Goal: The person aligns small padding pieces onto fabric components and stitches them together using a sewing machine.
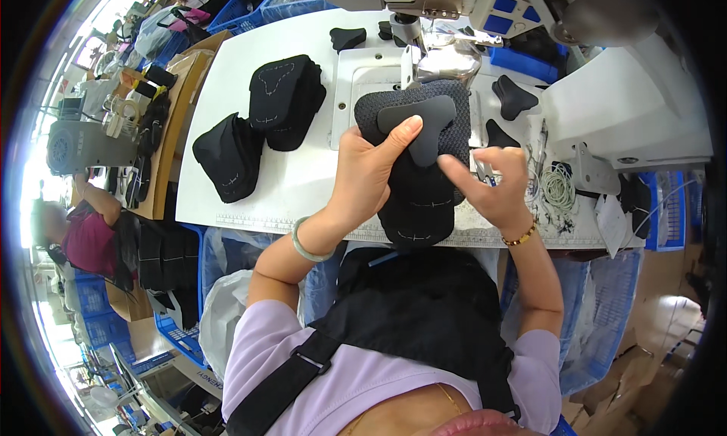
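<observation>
My left hand (371,171) grips a black padded fabric piece (416,209) at the sewing machine, its thumb pressed on a smooth dark-grey three-lobed patch (432,125). The patch lies on the piece's grey mesh-textured end (371,106); short pale stitch marks show on the near end. My right hand (496,186) is beside the piece, fingers curled and one digit reaching to the patch's lower edge. Something small and metallic shows between its fingers, too obscured to name. The sewing machine's needle area (413,65) is just beyond the piece.
Two stacks of black fabric pieces (284,95) (229,159) rest on the white table (303,186) at left. Loose dark patches (515,96) (347,39) lie around the machine. Right are a cord coil (559,187) and machine body (628,103). Blue baskets (606,315) stand below; another person (95,231) sits left.
</observation>
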The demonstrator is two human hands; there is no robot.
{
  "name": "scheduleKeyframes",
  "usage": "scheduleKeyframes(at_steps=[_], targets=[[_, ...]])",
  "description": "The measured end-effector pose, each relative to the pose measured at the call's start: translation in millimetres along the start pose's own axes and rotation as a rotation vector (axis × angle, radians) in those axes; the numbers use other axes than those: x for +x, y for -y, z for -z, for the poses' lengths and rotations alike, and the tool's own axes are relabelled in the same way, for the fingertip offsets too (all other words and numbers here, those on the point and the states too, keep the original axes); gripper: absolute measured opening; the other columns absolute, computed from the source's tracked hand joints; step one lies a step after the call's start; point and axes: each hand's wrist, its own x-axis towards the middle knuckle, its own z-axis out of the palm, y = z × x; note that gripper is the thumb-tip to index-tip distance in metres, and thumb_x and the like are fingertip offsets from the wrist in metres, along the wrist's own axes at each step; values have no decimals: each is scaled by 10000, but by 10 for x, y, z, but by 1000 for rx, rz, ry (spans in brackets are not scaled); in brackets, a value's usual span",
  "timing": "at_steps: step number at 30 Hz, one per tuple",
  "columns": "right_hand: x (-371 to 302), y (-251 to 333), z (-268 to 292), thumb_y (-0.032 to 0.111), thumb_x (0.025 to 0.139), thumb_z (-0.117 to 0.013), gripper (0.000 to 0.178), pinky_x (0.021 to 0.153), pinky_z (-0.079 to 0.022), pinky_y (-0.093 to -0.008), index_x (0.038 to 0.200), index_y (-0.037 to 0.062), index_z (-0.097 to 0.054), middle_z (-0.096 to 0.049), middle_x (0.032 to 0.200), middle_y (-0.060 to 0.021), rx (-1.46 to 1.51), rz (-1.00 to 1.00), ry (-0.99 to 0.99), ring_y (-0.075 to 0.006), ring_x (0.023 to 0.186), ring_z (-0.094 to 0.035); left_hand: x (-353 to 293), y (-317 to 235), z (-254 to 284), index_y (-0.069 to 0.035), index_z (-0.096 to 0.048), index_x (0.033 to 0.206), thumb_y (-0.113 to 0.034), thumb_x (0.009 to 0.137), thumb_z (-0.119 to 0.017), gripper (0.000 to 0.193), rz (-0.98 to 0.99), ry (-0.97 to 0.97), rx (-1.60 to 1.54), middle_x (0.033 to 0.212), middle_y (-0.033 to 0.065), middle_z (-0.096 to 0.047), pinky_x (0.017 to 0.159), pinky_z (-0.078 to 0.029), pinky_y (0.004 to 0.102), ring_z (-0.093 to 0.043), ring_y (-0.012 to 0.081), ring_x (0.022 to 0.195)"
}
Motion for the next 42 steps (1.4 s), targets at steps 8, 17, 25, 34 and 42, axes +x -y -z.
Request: scheduleKeyframes(at_steps=[8, 17, 25, 34, 42], targets=[[532, -32, -72, 182, 658, -588, 328, 666, -320, -251, 974, 237, -660, -464, 845, 54, 121, 123, 18, -96, 718, -436, -34, -172, -5, 27, -589, 989, -104, 865, -568, 182, -75, -192, -45, 906, 68, -618, 686, -494, 240, -600, 120, 794], [727, -201, -216, 199, 600, -685, 379, 721, -385, -327, 976, 205, -643, -477, 875, 6, 211, -143, -27, -185, 821, -506, 541, -256, 13, 34, -581, 975, -81, 873, -522, 164, -86, -54, 43, 863, 59, -610, 632, -499, 229, -603, 104, 729], [685, -264, -247, 209, 574, -741, 380, 679, -363, -272, 943, 135, -684, -528, 867, 6, 260, -157, -97, -153, 741, -449, 676, -269, -33, 29, -586, 934, -18, 862, -472, 143, -213, 68, 136, 873, 54, -615, 699, -483, 248, -593, 107, 773], [659, -233, -230, 177, 589, -733, 359, 686, -374, -282, 942, 131, -688, -534, 873, 3, 257, -188, -78, -160, 769, -466, 653, -236, 6, 11, -579, 898, -14, 853, -497, 97, -178, 43, 124, 842, 40, -604, 670, -471, 236, -573, 88, 737], [551, -433, -211, 198, 581, -737, 375, 693, -394, -306, 940, 129, -654, -553, 886, -3, 126, 26, -40, -182, 793, -512, 702, -412, 102, 15, -575, 944, -40, 849, -554, 111, -51, 228, 223, 880, 45, -610, 691, -491, 232, -592, 96, 777]])
